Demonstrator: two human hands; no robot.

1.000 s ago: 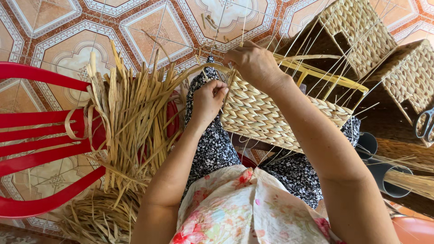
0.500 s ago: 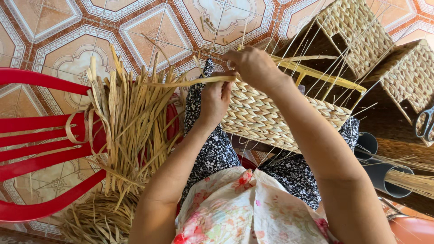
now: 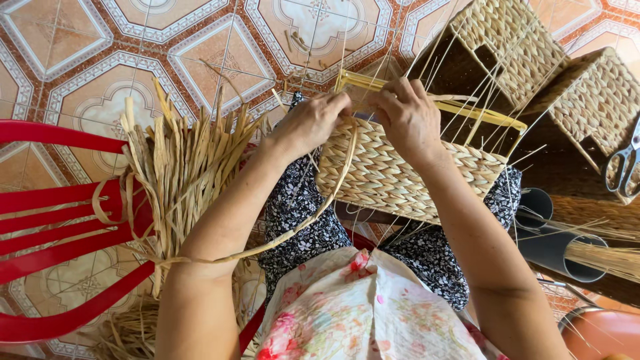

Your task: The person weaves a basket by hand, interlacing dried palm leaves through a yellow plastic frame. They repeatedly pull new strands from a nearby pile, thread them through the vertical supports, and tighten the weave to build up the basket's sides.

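We find the half-woven rectangular straw basket (image 3: pixel 393 175) resting on the lap, its upper rim directly under both hands. The left hand (image 3: pixel 315 122) pinches a long pale straw strand (image 3: pixel 303 223) at the rim; the strand loops down beneath the left forearm. The right hand (image 3: pixel 408 115) grips the rim beside it. A bundle of dried straw strips (image 3: pixel 180 173) lies across the red plastic chair (image 3: pixel 60 227) to the left. Finished woven baskets (image 3: pixel 553 73), grey-handled scissors (image 3: pixel 623 163) and dark tubes (image 3: pixel 553 243) sit to the right on the tiled floor (image 3: pixel 133 47).

Both hands (image 3: pixel 360 120) weaving basket (image 3: pixel 393 173) rim on lap
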